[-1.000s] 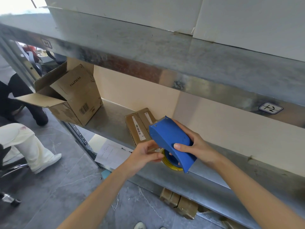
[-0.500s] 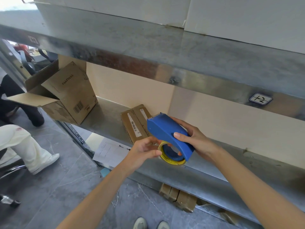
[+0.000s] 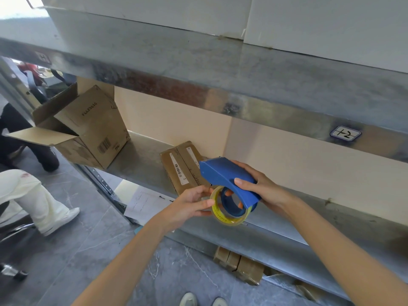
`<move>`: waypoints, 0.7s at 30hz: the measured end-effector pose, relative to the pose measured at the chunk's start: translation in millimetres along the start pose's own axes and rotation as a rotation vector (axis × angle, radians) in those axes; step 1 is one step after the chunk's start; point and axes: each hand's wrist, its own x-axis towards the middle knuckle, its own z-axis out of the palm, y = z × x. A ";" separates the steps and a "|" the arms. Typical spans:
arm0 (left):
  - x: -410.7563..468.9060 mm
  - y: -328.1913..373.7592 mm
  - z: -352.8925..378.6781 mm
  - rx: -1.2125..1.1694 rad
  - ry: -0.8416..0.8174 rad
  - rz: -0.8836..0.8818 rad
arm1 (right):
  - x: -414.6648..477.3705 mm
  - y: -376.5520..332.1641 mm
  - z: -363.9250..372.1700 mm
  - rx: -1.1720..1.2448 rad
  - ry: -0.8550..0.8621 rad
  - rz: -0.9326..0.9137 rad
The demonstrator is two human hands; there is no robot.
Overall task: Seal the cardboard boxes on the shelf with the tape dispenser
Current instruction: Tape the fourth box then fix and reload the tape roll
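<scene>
My right hand [image 3: 262,188] grips a blue tape dispenser [image 3: 223,173] in front of the middle metal shelf [image 3: 143,164]. A roll of clear yellowish tape [image 3: 229,219] sits in the dispenser. My left hand [image 3: 189,206] pinches the roll's left edge with thumb and fingers. Just behind the dispenser, two small flat cardboard boxes [image 3: 181,166] with white barcode labels lie side by side on the shelf. A larger cardboard box [image 3: 88,129] lies tipped at the shelf's left end, its flaps open to the left.
The upper metal shelf [image 3: 220,69] overhangs the boxes. More small boxes [image 3: 240,263] lie on the bottom shelf. A sheet of paper [image 3: 148,204] lies below the middle shelf. Another person's legs [image 3: 28,195] stand at the left on the grey floor.
The dispenser has tilted so the tape roll faces me more. My left hand has moved from the dispenser's underside onto the roll's edge.
</scene>
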 end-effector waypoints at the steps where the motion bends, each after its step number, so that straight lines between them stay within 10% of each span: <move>1: -0.3 -0.7 -0.7 0.002 0.000 -0.004 | 0.4 0.2 0.2 0.002 0.009 0.005; 14: -5.6 8.4 -3.1 0.133 0.083 0.115 | 14.8 11.7 -17.0 0.172 0.348 -0.048; 21: -6.7 10.6 -26.3 0.186 0.306 0.219 | 20.1 46.9 -44.7 -0.426 0.400 -0.123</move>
